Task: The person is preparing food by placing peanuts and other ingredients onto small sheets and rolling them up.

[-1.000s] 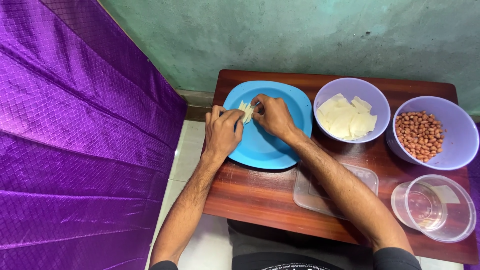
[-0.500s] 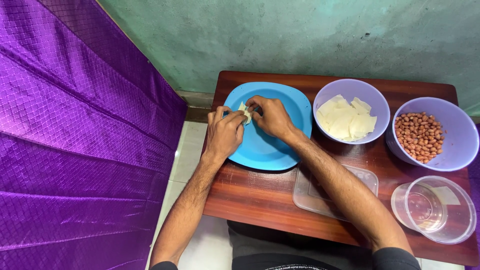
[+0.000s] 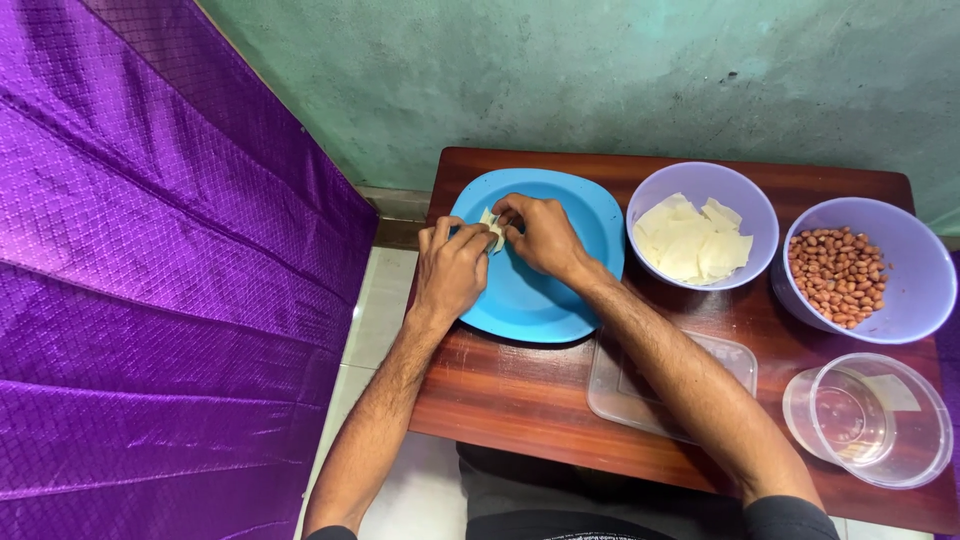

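Hands (image 3: 495, 245) closer around pale wrapper (image 3: 491, 228)

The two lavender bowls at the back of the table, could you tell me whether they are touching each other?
Apart. The head view shows a strip of dark table between the bowl of pale sheets and the bowl of peanuts.

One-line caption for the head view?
Both hands, left hand and right hand, pinch a pale wrapper over a blue plate.

I see a small reddish wooden table (image 3: 520, 400). On it sit a blue plate (image 3: 540, 300), two lilac bowls (image 3: 745, 190), a clear lid (image 3: 620, 385) and a clear tub (image 3: 870, 420).
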